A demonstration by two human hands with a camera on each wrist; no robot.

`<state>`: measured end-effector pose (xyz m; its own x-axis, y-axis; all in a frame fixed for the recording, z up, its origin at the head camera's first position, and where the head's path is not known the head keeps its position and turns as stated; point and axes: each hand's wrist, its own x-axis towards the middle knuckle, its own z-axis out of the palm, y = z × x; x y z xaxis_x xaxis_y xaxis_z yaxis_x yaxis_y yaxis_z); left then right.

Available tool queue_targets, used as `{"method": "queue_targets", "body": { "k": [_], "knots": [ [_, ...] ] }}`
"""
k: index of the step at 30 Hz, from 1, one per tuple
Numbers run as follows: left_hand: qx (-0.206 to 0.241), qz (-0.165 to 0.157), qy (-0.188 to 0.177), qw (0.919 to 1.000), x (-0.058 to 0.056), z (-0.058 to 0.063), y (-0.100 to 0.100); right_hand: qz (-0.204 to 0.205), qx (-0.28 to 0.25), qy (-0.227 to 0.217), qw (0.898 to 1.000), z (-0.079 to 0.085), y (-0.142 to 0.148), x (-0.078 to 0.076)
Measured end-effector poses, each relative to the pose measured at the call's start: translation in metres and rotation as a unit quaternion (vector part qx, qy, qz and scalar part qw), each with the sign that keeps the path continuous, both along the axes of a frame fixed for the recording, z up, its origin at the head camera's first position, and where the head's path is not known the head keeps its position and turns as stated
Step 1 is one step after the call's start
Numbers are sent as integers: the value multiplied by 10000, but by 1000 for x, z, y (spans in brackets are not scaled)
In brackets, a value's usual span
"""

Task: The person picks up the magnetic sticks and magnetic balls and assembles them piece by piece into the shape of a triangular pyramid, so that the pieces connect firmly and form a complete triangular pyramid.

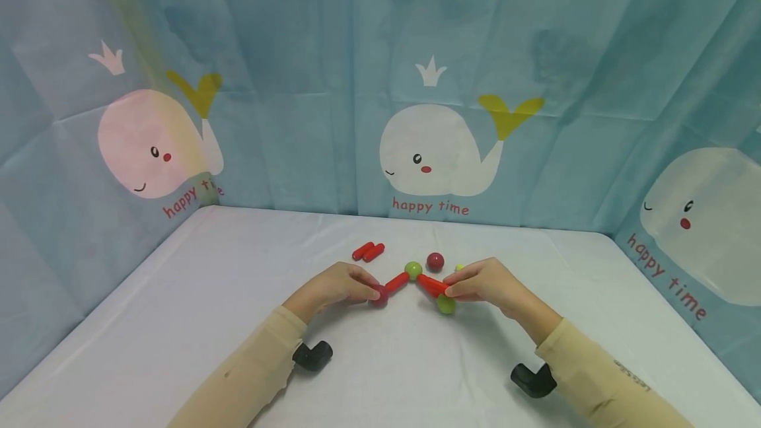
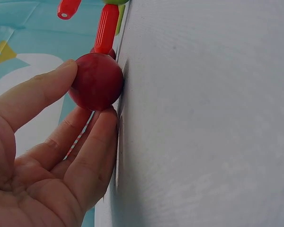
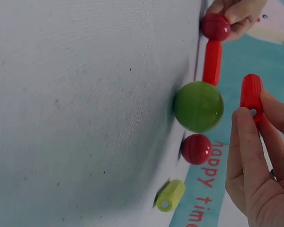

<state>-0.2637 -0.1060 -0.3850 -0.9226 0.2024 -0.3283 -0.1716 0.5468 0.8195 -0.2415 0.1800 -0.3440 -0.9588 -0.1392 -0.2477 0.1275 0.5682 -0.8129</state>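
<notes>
My left hand (image 1: pixel 341 285) pinches a dark red ball (image 2: pixel 97 81) between thumb and fingertips, low over the table. From that ball a red rod (image 1: pixel 397 282) runs to a green ball (image 1: pixel 413 271), end to end in the head view. My right hand (image 1: pixel 484 284) grips a second red rod (image 3: pixel 251 97) between thumb and fingers, its silvery end facing the right wrist camera. In the head view this rod slants from beside the green ball down to the right. Just below it is another green ball (image 1: pixel 446 304), partly overlapped by the rod.
Beyond the hands, a dark red ball (image 1: pixel 435 261) sits on the white table (image 1: pixel 143 322). Two red rods (image 1: pixel 368 251) lie side by side at the back left. A yellow-green rod (image 3: pixel 170 195) lies near the right hand. Blue curtains (image 1: pixel 297 84) with whales enclose the table.
</notes>
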Motion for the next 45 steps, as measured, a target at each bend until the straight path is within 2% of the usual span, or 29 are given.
{"method": "queue_targets", "body": {
  "k": [8, 27, 36, 45],
  "knots": [
    [175, -17, -22, 9998, 0, 0, 0, 33, 161, 19, 9999, -1, -14, 2],
    [156, -23, -16, 9999, 0, 0, 0, 0, 535, 7, 9986, -14, -52, 0],
    [126, -34, -16, 9999, -1, 1, 1, 32, 748, 74, 9972, -17, -60, -2],
    [124, -27, -11, 9999, -1, 1, 0, 71, 668, 149, 9976, -18, -63, -4]
  ]
}}
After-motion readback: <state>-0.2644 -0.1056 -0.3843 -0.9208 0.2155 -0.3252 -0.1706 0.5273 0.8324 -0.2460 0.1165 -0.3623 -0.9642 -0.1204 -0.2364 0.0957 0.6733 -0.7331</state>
